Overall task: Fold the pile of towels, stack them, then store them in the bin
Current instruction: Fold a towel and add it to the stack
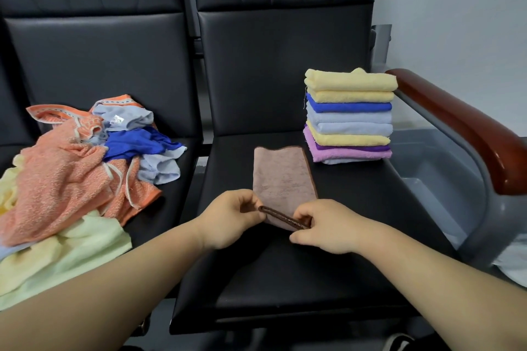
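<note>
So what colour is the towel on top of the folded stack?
Pale yellow: the top towel of the folded stack, seen in the head view.

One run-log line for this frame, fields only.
stage: folding | both hands: left hand, right hand pinch near edge of brown towel | stack: on seat, right | unfolded pile: left seat | bin: not confirmed

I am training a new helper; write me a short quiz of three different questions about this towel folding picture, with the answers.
1. True or false: both hands pinch the near edge of the brown towel.
2. Which colour lies on top of the folded stack? A) purple B) pale yellow C) orange
3. Fill in: the unfolded pile lies on the ____ seat.

Key:
1. True: left hand and right hand each grip that edge.
2. B
3. left; the grey bin stands beyond the armrest, on the right.
</note>
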`<state>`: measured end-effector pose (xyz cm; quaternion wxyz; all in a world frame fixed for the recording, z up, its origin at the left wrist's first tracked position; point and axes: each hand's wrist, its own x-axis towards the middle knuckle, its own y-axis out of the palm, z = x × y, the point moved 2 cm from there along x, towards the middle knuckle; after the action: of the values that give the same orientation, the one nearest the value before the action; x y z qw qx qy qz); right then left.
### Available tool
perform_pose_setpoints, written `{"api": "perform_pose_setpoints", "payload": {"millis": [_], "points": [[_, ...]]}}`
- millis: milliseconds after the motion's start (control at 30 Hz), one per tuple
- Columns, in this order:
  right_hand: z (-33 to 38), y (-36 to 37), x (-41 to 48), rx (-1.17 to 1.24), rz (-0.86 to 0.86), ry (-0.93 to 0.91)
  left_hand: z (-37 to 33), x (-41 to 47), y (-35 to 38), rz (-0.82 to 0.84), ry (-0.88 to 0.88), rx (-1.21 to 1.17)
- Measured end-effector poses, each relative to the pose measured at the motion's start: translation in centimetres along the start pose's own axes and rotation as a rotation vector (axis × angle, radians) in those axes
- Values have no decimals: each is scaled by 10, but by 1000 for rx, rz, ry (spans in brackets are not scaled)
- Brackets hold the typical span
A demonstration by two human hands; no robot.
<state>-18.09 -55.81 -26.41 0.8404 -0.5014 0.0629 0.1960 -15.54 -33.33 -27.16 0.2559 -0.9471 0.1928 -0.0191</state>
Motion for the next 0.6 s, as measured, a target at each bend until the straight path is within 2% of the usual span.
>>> {"api": "perform_pose_setpoints", "payload": {"millis": [133, 233, 300, 367, 467, 600], "points": [[-3, -10, 4, -26, -105, 15, -5, 2, -11, -62, -26, -19], [-6, -25, 4, 198, -149, 32, -11, 3, -26, -93, -63, -66], [-7, -31, 2, 515, -51, 102, -11, 2, -32, -58, -159, -192], [-6, -33, -2, 769, 145, 218, -14, -3, -35, 63, -296, -301], [-6, -32, -4, 841, 284, 279, -11, -9, -39, 189, -445, -364], [-8, -26, 5, 952, 310, 307, 0, -3, -38, 22, -468, -341]]}}
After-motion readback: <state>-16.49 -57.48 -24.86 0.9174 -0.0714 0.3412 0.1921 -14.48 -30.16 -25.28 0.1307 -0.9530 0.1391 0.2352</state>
